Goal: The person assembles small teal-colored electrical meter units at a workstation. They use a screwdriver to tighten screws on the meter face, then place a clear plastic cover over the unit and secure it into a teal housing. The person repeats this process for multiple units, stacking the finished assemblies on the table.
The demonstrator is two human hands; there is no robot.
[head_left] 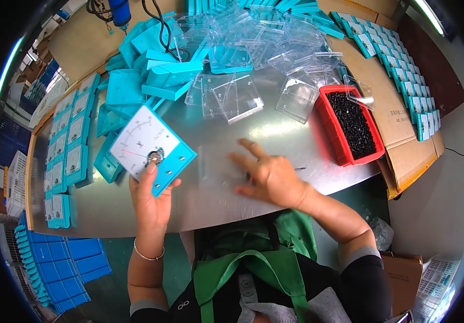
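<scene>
In my left hand (154,196) is an analog panel meter (144,141) with a white dial, a thin needle and a turquoise base, tilted toward me. My thumb presses beside the round metal movement at the dial's lower edge. Over the middle of the metal table, my right hand (269,177) has its fingers spread and looks slightly blurred. A faint clear cover (210,164) lies by its fingertips. From behind this hand a thin dark metal shaft (300,169) sticks out; a small dark red piece shows between thumb and fingers. Whether that hand touches either is hidden.
Clear covers (237,99) and turquoise bases (127,86) pile up across the far side. A red bin (341,153) of small black parts stands right. Rows of meters line the left edge (74,129) and the cardboard at right (404,70). A blue tool (119,12) hangs far left.
</scene>
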